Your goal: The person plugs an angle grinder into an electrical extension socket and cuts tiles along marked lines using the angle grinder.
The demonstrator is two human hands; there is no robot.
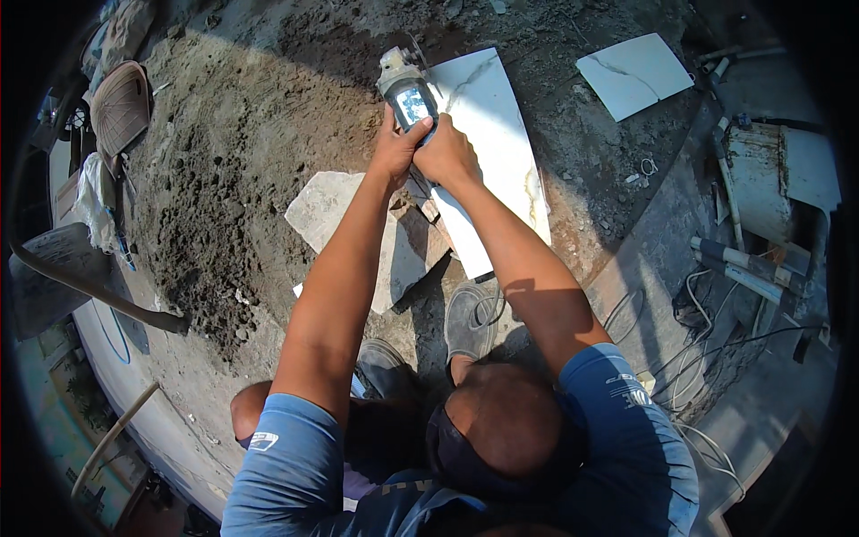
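Both my hands are wrapped round an angle grinder with a dark body and a metal head pointing away from me. My left hand grips it from the left, thumb along its top. My right hand closes round its rear end. A thin disc shows nearly edge-on at the right of the head, beside the upper left edge of a long white marbled tile. Whether the disc touches the tile, I cannot tell. The tile lies under my right hand and forearm, its near end close to my shoe.
A broken grey slab lies left of the tile. Another white tile piece rests at the far right. Loose sandy soil spreads to the left, near a shovel. Cables and pipes lie at the right.
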